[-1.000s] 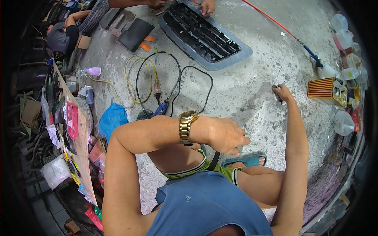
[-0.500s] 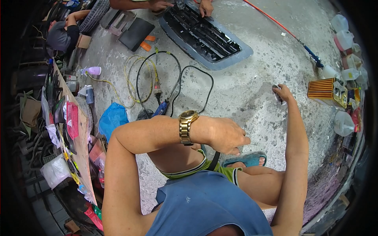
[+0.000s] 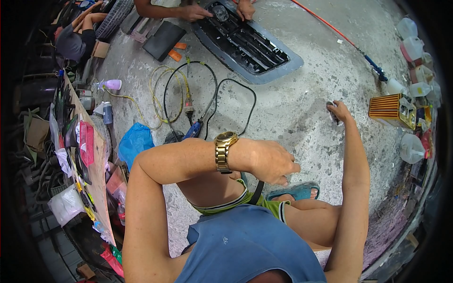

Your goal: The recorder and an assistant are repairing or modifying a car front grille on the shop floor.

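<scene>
The right hand (image 3: 340, 112) is stretched far out over the concrete floor (image 3: 292, 108), the arm almost straight, and its fingers are closed around a small dark pad (image 3: 332, 113) that is pressed flat on the floor. The pad lies forward and to the right of the body, toward the right edge of the floor, near the striped orange box (image 3: 388, 109) and the white jugs (image 3: 411, 47) that stand there. Only a dark sliver of the pad shows at the left side of the fingers, so I cannot tell its shape or its long axis, nor if it is a sponge, sandpaper or a cloth.

The left hand (image 3: 269, 161) is well apart from the pad. It hangs over the knee, fingers loosely curled and pointing right, holding nothing that I can see; a gold watch (image 3: 223, 151) is on the wrist. So the right hand alone is at the pad, and the left forearm lies across the body between the knee and the cables (image 3: 207, 99) on the floor.

At the far edge of the floor, another person's two hands rest on a black grille (image 3: 250, 45); these are not the wearer's. The right foot in a blue sandal (image 3: 295, 191) is half hidden behind the left hand. The left edge of the view is dark clutter and hard to read.
</scene>
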The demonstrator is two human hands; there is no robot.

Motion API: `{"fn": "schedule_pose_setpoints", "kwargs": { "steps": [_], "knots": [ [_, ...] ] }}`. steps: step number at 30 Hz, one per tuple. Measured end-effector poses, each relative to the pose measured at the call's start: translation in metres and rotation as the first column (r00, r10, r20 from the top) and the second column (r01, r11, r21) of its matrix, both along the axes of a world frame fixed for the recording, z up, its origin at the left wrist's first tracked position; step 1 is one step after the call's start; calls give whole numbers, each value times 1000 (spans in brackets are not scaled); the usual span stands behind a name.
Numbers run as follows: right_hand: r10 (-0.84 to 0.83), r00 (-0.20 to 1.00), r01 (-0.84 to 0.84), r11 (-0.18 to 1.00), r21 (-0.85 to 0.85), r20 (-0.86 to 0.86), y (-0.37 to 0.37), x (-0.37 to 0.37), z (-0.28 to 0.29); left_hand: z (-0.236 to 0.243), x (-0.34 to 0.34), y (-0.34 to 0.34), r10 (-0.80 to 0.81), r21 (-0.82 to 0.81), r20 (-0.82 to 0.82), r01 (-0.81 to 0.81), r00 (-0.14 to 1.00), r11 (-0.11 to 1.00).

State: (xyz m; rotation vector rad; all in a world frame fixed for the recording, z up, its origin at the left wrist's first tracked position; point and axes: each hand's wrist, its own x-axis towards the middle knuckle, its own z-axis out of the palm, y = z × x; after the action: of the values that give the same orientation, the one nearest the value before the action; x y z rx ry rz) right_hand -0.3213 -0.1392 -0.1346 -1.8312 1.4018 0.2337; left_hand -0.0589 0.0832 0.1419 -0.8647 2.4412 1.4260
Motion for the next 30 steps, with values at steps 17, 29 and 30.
{"fn": "schedule_pose_setpoints", "kwargs": {
  "steps": [17,29,30],
  "knots": [
    [-2,1000,2,999,49,-7,0,2,10,0,0,-2,-11,10,6,11,1000,1000],
    [4,999,-3,999,-34,39,-2,-5,-8,1,-2,-3,-20,6,31,20,999,1000],
    [5,999,-3,999,-34,39,-1,-4,-8,1,-2,-2,-15,1,30,15,999,1000]
  ]
}}
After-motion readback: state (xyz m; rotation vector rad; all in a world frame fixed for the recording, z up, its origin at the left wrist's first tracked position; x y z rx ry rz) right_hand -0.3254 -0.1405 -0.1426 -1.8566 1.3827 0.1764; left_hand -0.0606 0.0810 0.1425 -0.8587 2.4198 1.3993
